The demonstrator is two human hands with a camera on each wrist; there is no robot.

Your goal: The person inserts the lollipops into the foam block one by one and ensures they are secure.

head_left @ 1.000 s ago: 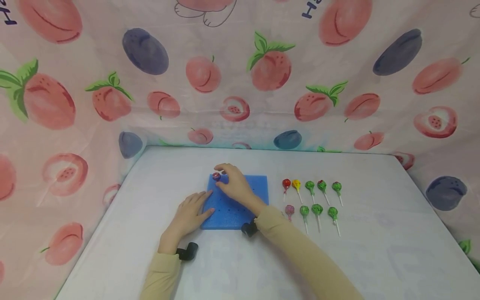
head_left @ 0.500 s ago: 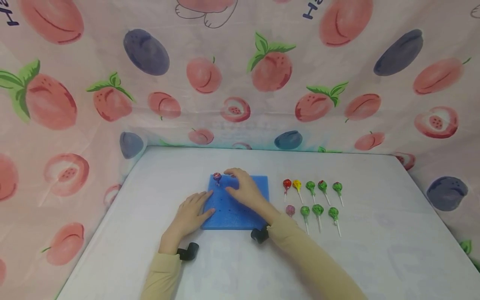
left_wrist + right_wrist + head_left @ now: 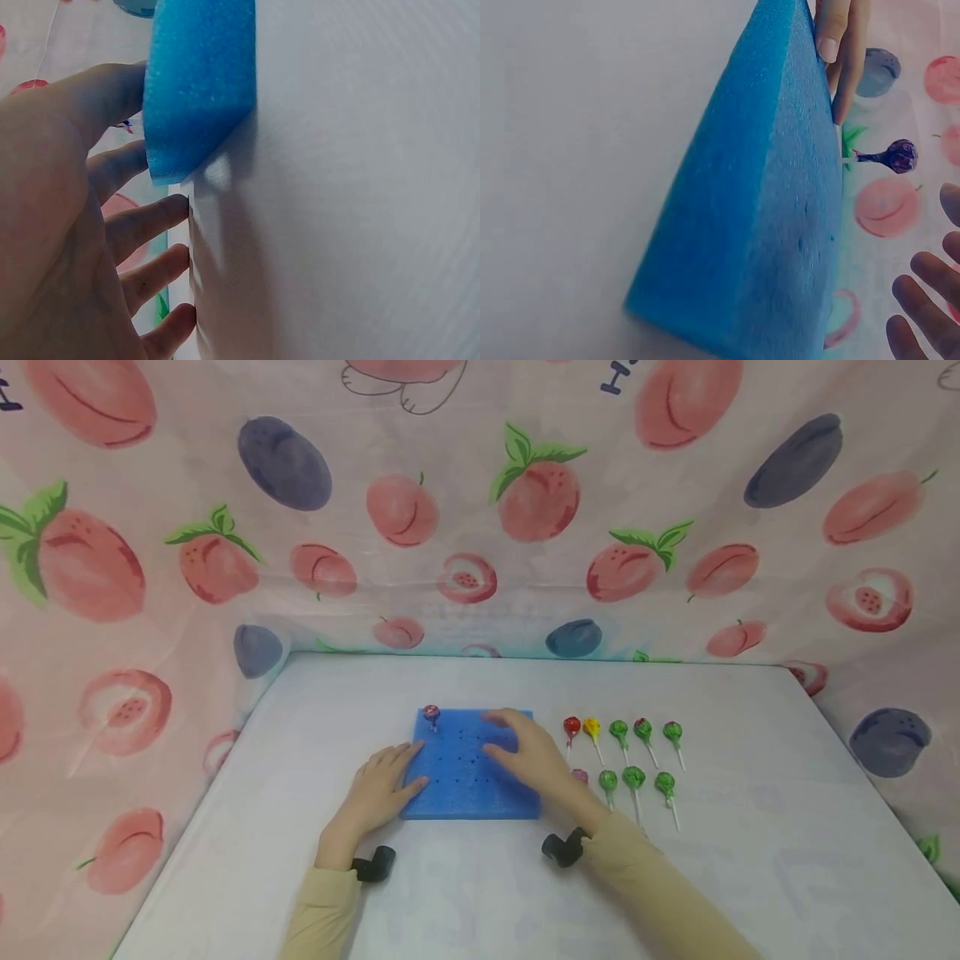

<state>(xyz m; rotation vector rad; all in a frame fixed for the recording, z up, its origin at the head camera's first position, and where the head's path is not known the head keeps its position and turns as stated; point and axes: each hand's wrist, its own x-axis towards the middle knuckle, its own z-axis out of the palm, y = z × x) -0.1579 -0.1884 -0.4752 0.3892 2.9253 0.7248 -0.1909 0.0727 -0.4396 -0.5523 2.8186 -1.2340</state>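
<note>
A blue foam block [image 3: 450,802] with rows of small holes lies on the table. One purple lollipop [image 3: 431,713] stands upright in its far left corner; in the right wrist view its stick meets the foam's top. My left hand [image 3: 381,785] rests against the block's left side, fingers spread, thumb and forefinger touching the foam [image 3: 199,82]. Above the block's right half hovers my right hand [image 3: 536,760], holding nothing, thumb and fingers apart. The right wrist view shows its spread fingers [image 3: 926,300] away from the foam.
Right of the block, wrapped lollipops lie in two rows: a red one [image 3: 572,727], a yellow one [image 3: 592,729], a pink one [image 3: 579,776] partly behind the right hand, and several green ones [image 3: 633,778]. A fruit-printed cloth [image 3: 465,510] hangs behind the white table [image 3: 750,777].
My right hand has let go of the purple lollipop and moved right, across the block. The lollipop stays standing in the foam. My left hand has kept its place.
</note>
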